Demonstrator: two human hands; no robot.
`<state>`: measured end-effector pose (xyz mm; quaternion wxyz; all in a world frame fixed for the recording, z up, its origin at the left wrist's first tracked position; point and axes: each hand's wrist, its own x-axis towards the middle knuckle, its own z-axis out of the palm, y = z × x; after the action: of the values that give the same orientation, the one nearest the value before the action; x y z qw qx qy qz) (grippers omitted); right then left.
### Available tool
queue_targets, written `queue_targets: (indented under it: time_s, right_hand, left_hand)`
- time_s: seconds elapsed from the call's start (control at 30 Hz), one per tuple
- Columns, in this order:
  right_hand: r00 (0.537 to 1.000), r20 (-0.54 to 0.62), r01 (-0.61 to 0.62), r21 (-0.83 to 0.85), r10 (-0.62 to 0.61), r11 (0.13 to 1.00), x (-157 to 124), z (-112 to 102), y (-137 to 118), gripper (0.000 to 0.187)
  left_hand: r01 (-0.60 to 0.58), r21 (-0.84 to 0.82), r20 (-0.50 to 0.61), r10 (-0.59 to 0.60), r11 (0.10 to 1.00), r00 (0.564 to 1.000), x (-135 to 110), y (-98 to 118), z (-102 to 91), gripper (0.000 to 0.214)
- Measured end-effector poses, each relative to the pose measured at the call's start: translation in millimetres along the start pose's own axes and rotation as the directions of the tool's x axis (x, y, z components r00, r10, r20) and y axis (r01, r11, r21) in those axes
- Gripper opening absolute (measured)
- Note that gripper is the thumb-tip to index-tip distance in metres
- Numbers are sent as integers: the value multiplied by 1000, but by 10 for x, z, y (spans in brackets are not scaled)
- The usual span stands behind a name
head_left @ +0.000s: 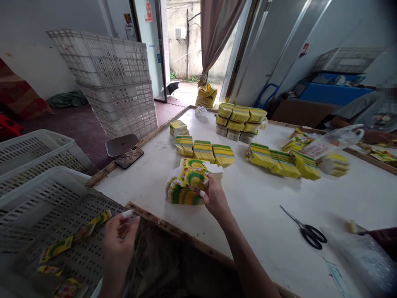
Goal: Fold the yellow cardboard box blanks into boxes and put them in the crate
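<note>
My right hand (215,198) rests on a fanned pile of yellow and green packets (186,184) near the front of the white table (266,215), its fingers pinching the top packet. My left hand (118,244) is held low over the white plastic crate (46,215) at the table's left edge, fingers curled round a small packet whose printed face barely shows. A few loose packets (93,221) lie on the crate's perforated floor.
Banded packet stacks (203,151) sit mid-table, more stacks (240,120) stand at the far edge, another row (283,162) lies to the right. Scissors (305,229) lie front right. Two phones (125,151) sit at the table's left edge. Stacked crates (114,82) stand behind. Another person's arm (350,122) shows far right.
</note>
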<state>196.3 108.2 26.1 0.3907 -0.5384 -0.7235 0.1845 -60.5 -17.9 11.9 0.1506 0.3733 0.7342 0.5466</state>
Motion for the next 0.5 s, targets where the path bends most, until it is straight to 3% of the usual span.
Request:
queue_targets:
  time_s: [0.1, 0.23, 0.3, 0.37, 0.43, 0.5]
  right_hand:
    - [999, 34, 9, 62, -11, 998, -139, -75, -206, 57]
    - [963, 263, -73, 460, -57, 885, -547, 15, -550, 56]
    - [928, 363, -169, 621, -89, 765, -766, 89, -668, 58]
    - [904, 416, -263, 723, -98, 639, -936, 139, -745, 66]
    - [890, 449, -334, 757, -75, 562, -1037, 156, -795, 72]
    - [872, 486, -381, 750, -59, 541, -1067, 147, -825, 71]
  left_hand:
    - [108, -401, 166, -43, 910, 985, -266, 163, 348, 54]
    - [284, -772, 367, 33, 568, 930, -547, 496, 587, 66]
    - [389, -834, 416, -19, 391, 909, -605, 649, 615, 66]
    - [444, -855, 435, -95, 268, 895, -620, 753, 606, 62]
    - [454, -866, 427, -162, 209, 889, -616, 793, 584, 54]
    - [456, -859, 409, -225, 232, 884, -610, 779, 572, 51]
